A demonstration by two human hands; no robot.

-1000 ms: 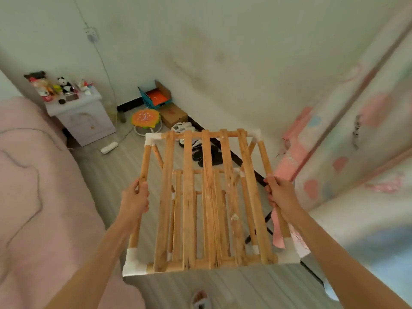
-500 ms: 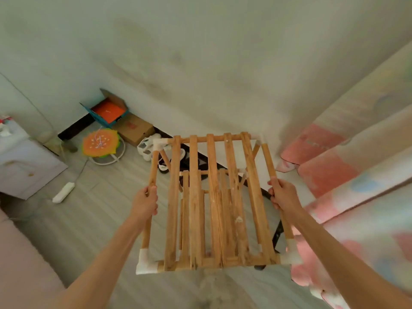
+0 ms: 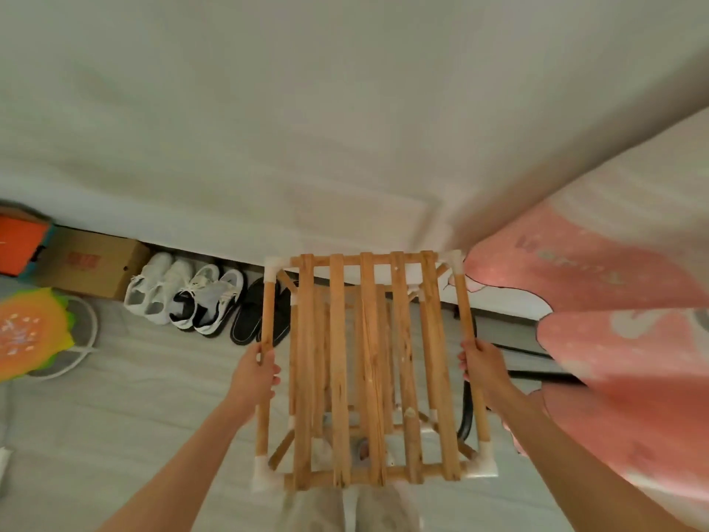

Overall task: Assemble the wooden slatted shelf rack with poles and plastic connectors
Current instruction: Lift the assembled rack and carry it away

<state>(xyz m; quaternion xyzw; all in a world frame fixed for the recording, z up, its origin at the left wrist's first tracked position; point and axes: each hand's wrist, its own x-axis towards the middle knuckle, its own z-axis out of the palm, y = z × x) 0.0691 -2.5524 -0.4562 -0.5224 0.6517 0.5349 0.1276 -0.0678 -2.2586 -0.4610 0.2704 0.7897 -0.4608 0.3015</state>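
Along the wall I hold the rack level, slats pointing away, left hand and right hand each gripping a side pole.

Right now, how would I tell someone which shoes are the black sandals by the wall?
Follow the wall's base rightward from the cardboard box, past two pairs of sneakers. The sandals come last in that row, just left of the rack. They are the only all-black, flat pair.
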